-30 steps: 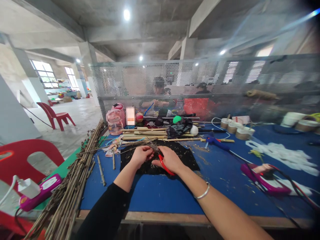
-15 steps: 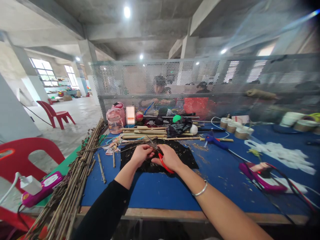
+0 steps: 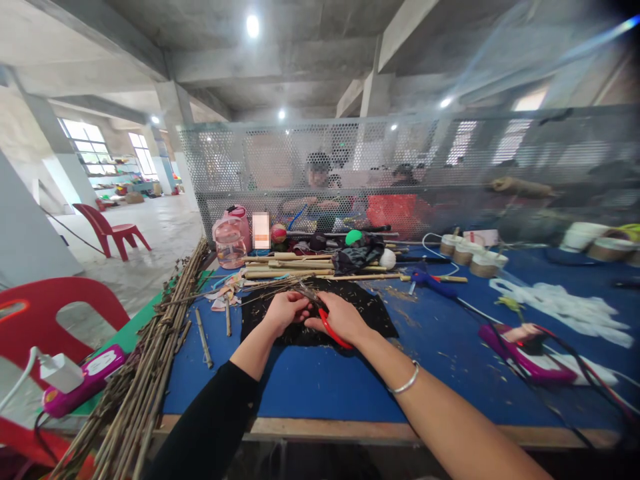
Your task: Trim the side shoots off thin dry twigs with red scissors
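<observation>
1. Technique: we do best, in our judgement, to work the scissors [image 3: 329, 327] low over the black cloth [image 3: 381, 317], where the pale scraps show plainly and can be gathered together.
2. Guard: the blades point away from us and toward the left, with the left fingertips just beside them — we should hold those fingertips clear of the cutting line and make short, measured bites.
3. Right grip: our right hand [image 3: 341, 319] is wrapped about the scissors, one red handle showing beneath the palm; how far the blades are parted is too small to judge.
4. Left grip: our left hand [image 3: 286, 310] has its thumb and fingers curled near one another; whether they pinch a small piece we cannot tell.
5. Position: the scissors lie between the two hands — handle under the right palm, blades reaching beyond the left fingertips, above the far part of the cloth.
6. Surroundings: thin twigs [image 3: 280, 287] lie just beyond the left hand; a bundle of long stems [image 3: 147, 370] slants along the left side of the blue tabletop [image 3: 320, 390].
</observation>
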